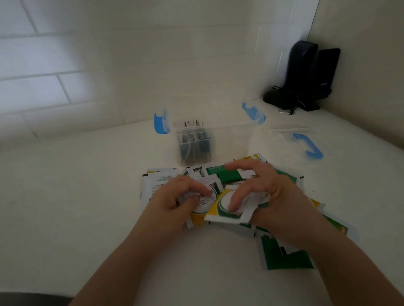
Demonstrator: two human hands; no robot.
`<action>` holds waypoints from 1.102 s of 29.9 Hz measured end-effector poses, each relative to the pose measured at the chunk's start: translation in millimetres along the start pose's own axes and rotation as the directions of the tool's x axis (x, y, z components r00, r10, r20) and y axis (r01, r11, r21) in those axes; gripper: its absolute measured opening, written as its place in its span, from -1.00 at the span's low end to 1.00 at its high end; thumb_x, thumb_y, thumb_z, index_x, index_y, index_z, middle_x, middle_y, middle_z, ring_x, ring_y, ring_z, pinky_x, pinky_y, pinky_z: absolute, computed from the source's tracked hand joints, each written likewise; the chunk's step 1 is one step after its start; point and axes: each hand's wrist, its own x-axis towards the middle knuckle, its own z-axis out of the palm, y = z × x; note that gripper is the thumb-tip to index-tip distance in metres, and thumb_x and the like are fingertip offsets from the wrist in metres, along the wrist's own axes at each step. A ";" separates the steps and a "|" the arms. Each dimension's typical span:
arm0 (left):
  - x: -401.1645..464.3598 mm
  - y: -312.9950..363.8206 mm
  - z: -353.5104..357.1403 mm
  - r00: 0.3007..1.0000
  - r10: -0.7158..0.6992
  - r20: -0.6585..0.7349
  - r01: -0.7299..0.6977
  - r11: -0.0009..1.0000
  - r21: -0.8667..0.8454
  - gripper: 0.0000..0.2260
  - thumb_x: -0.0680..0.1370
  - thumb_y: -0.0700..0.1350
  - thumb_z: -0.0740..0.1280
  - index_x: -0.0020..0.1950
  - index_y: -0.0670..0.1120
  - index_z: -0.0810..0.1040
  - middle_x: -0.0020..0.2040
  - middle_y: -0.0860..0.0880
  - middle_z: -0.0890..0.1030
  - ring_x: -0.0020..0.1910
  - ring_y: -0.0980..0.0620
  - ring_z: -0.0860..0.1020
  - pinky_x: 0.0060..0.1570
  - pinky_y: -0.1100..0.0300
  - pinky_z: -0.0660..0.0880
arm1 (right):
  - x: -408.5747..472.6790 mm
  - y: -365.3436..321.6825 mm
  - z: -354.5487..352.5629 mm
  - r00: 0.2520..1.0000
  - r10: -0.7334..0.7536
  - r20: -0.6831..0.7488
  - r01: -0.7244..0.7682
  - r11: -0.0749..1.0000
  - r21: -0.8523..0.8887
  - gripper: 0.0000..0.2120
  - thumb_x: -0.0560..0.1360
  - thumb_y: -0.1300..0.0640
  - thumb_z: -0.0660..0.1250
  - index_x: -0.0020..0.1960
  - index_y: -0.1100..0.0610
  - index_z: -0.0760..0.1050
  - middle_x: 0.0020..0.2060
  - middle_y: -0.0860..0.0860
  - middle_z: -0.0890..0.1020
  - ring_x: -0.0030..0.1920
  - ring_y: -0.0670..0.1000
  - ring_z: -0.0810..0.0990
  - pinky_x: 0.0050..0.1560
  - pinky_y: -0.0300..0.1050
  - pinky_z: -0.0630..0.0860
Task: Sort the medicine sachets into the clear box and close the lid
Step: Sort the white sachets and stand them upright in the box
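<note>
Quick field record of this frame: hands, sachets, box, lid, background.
left hand: fingers curled, pinching sachets in the pile
right hand: fingers curled, gripping a yellow-green-white sachet
medicine sachets: loose overlapping pile on the white counter, none seen in the box yet
stray green sachet: lies nearer the person, beside the right forearm
clear box: behind the pile, open, blue latches raised, dark slim items upright in its left part
lid: off, flat on the counter right of the box, blue handle
black device: in the far right corner, type unclear
</note>
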 end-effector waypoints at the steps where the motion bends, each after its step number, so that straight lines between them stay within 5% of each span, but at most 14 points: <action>1: -0.3 2.4 0.4 0.999 0.004 0.033 -0.003 1.000 -0.020 -0.69 0.51 -0.24 0.25 -0.20 0.18 0.56 -0.10 0.15 0.57 -0.03 0.23 0.51 -0.03 0.44 0.38 | -0.4 -1.0 2.8 0.999 -0.030 0.045 0.031 0.999 -0.019 -0.73 0.20 0.13 0.49 -0.36 -0.24 0.52 0.20 -0.40 0.29 0.26 -0.34 0.23 0.22 -0.49 0.18; 5: -3.8 11.5 0.3 0.991 -0.027 0.132 0.057 0.972 -0.228 -0.71 0.54 0.06 0.12 -0.18 0.09 0.62 -0.16 0.07 0.64 -0.12 0.21 0.58 -0.09 0.42 0.47 | -3.7 -2.3 19.3 0.967 -0.101 0.235 0.120 0.991 -0.066 -0.82 0.29 0.10 0.47 -0.23 -0.15 0.55 0.37 -0.37 0.05 0.44 -0.22 -0.10 0.45 -0.10 -0.07; 8: -5.0 12.9 -1.0 0.984 -0.039 0.174 0.091 0.949 -0.302 -0.67 0.49 0.06 0.08 -0.21 0.09 0.64 -0.14 0.04 0.66 -0.11 0.15 0.62 -0.10 0.38 0.52 | -2.2 -0.8 24.9 0.959 -0.072 0.273 0.109 0.986 -0.123 -0.85 0.31 0.08 0.47 -0.24 -0.16 0.57 0.38 -0.37 -0.02 0.44 -0.21 -0.19 0.47 0.01 -0.09; 10: -3.2 13.8 -0.6 0.991 0.002 0.135 0.026 0.977 -0.209 -0.81 0.51 -0.02 0.22 -0.20 0.08 0.61 -0.19 0.03 0.65 -0.12 0.21 0.60 -0.14 0.44 0.50 | -2.2 2.1 25.4 0.974 -0.040 0.223 0.074 0.986 -0.148 -0.80 0.34 0.07 0.43 -0.16 -0.23 0.57 0.41 -0.29 0.01 0.44 -0.17 -0.18 0.46 0.05 -0.07; 14: 0.4 7.2 -4.7 0.994 -0.032 -0.104 0.013 0.984 -0.177 -0.90 0.47 -0.15 0.33 -0.20 0.04 0.58 -0.24 0.05 0.63 -0.26 0.21 0.61 -0.29 0.42 0.50 | -0.1 0.0 23.8 0.998 0.025 -0.065 -0.031 0.995 -0.091 -0.81 0.42 -0.13 0.20 -0.01 -0.36 0.46 0.32 -0.19 0.31 0.36 -0.21 0.17 0.32 -0.19 0.22; 16: 2.1 5.2 -8.4 0.970 -0.094 -0.222 0.037 0.968 -0.249 -0.89 0.47 -0.14 0.32 -0.21 0.06 0.56 -0.31 0.07 0.65 -0.32 0.19 0.63 -0.38 0.40 0.50 | 1.8 -2.6 22.3 0.987 0.116 -0.112 -0.121 0.992 -0.041 -0.74 0.32 -0.35 0.04 -0.13 -0.32 0.43 -0.05 -0.31 0.51 0.00 -0.41 0.43 -0.07 -0.46 0.40; 18: 2.8 5.9 -9.2 0.965 -0.093 -0.245 0.026 0.965 -0.262 -0.91 0.47 -0.12 0.32 -0.20 0.06 0.55 -0.33 0.10 0.65 -0.31 0.20 0.63 -0.41 0.41 0.50 | 1.2 -7.3 24.7 0.985 0.171 -0.019 -0.172 0.982 -0.079 -0.66 0.22 -0.44 0.04 -0.30 -0.25 0.41 -0.37 -0.25 0.52 -0.24 -0.39 0.48 -0.39 -0.46 0.40; 21: 2.5 7.8 -5.2 0.979 -0.021 -0.202 -0.013 0.986 -0.167 -0.90 0.46 -0.11 0.33 -0.19 0.11 0.53 -0.23 0.09 0.61 -0.27 0.23 0.62 -0.35 0.40 0.52 | -1.3 -4.5 32.6 0.995 0.104 -0.007 -0.104 0.992 -0.077 -0.85 0.32 -0.23 0.24 -0.34 -0.20 0.45 -0.40 -0.19 0.55 -0.28 -0.29 0.51 -0.34 -0.48 0.41; 26: 0.6 6.2 -4.5 0.990 -0.012 -0.141 -0.013 0.984 -0.175 -0.89 0.32 0.08 0.37 -0.21 0.11 0.53 -0.25 0.10 0.58 -0.33 0.25 0.56 -0.35 0.42 0.48 | 1.6 6.9 13.7 0.937 0.220 -0.273 -0.156 0.959 0.237 -0.88 0.44 0.07 0.31 -0.24 -0.13 0.49 -0.31 -0.15 0.65 -0.28 -0.22 0.63 -0.35 -0.42 0.54; 29: -1.2 6.3 0.2 1.000 0.025 0.000 -0.025 0.991 -0.133 -0.80 0.35 0.15 0.37 -0.15 0.08 0.55 -0.20 0.10 0.58 -0.24 0.16 0.56 -0.22 0.31 0.52 | -0.3 7.8 14.8 0.972 0.168 -0.166 -0.152 0.983 0.107 -0.83 0.45 0.09 0.29 -0.20 -0.20 0.46 -0.28 -0.20 0.59 -0.21 -0.29 0.57 -0.29 -0.51 0.47; 33: -3.6 4.2 4.0 0.996 0.074 0.053 -0.076 0.997 0.031 -0.88 0.45 -0.04 0.36 -0.18 0.18 0.47 -0.17 0.18 0.54 -0.13 0.27 0.51 -0.18 0.48 0.41 | 2.3 6.8 24.5 0.983 0.118 -0.141 -0.121 0.993 -0.013 -0.82 0.42 -0.03 0.27 -0.02 -0.26 0.39 -0.26 -0.18 0.56 -0.17 -0.24 0.52 -0.18 -0.46 0.47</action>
